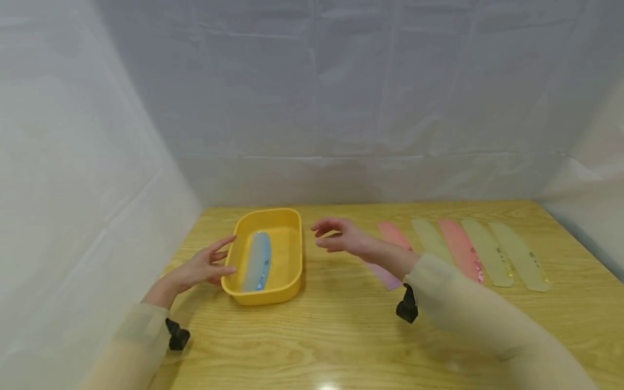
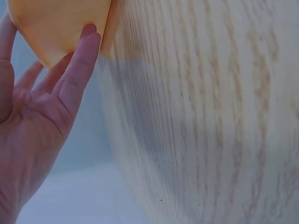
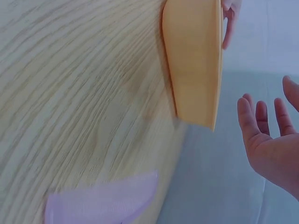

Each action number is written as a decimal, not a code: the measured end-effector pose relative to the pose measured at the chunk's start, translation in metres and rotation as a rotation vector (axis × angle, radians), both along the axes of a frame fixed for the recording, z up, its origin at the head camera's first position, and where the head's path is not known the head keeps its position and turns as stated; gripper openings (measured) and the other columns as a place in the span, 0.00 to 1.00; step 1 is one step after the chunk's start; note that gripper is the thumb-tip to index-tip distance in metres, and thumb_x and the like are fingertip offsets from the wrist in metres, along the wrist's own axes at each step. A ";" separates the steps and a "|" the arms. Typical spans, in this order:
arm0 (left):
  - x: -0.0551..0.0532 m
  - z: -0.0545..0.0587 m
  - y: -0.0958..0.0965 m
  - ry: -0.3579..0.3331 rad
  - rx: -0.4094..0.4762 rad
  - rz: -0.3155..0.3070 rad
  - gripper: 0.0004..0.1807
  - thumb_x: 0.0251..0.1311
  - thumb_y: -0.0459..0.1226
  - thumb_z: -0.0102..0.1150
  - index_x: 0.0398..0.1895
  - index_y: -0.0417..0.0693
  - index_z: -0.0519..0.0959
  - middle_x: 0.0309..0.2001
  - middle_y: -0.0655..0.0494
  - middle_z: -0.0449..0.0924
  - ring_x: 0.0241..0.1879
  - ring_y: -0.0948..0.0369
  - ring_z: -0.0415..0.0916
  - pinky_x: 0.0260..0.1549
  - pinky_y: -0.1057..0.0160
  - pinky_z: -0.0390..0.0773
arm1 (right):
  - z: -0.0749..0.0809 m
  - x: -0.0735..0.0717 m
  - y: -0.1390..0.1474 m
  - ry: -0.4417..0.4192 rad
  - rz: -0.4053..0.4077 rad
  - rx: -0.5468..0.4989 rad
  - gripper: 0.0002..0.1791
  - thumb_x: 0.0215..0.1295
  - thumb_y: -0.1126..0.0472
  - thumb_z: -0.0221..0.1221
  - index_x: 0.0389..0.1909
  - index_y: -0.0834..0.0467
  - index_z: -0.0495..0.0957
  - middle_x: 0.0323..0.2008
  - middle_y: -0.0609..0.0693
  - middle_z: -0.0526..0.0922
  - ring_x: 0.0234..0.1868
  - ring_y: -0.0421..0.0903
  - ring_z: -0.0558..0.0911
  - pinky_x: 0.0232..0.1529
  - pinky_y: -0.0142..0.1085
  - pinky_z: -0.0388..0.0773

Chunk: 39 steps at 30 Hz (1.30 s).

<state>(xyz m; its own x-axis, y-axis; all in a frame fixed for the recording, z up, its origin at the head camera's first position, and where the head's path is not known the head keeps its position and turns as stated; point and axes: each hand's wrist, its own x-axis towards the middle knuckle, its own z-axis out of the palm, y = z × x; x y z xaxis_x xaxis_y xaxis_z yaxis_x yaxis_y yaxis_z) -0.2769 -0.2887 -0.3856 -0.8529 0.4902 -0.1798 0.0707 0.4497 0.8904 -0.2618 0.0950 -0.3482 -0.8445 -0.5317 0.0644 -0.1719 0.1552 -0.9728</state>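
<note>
On the wood-grain table [image 1: 302, 341], a yellow tub [image 1: 273, 297] with one blue sleeve [image 1: 258, 260]

At the tub's left side, the left hand [image 1: 199, 268] is spread, its extended thumb and fingers touching the wall. Inside, the curved, translucent blue sleeve lies lengthwise on the bottom. Beyond the tub's opposite rim, the right hand [image 1: 347, 238] hovers, fingers loosely bent, holding nothing. Farther right lie pink sleeves [image 1: 460, 246] and pale yellow sleeves [image 1: 519, 254]; a lilac sleeve [image 1: 385, 275] shows partly behind the forearm.
</note>
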 end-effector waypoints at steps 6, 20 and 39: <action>-0.001 -0.001 -0.002 0.007 -0.014 -0.007 0.50 0.63 0.39 0.64 0.78 0.46 0.41 0.70 0.25 0.47 0.54 0.42 0.74 0.38 0.50 0.82 | -0.001 0.001 0.031 -0.005 0.008 0.034 0.23 0.69 0.66 0.57 0.63 0.66 0.67 0.56 0.61 0.72 0.56 0.56 0.75 0.56 0.52 0.72; -0.003 -0.003 -0.004 -0.008 -0.012 -0.007 0.49 0.64 0.37 0.62 0.79 0.49 0.40 0.71 0.27 0.48 0.55 0.40 0.74 0.39 0.49 0.81 | -0.015 -0.002 0.095 0.064 -0.089 0.118 0.26 0.66 0.69 0.59 0.63 0.71 0.64 0.54 0.68 0.72 0.53 0.59 0.77 0.51 0.55 0.75; -0.003 -0.003 -0.004 -0.020 0.014 -0.006 0.50 0.63 0.38 0.64 0.79 0.48 0.40 0.70 0.27 0.50 0.53 0.41 0.75 0.38 0.49 0.81 | -0.053 -0.002 0.120 0.181 -0.154 0.147 0.25 0.63 0.72 0.62 0.59 0.74 0.66 0.55 0.75 0.69 0.54 0.70 0.73 0.49 0.44 0.77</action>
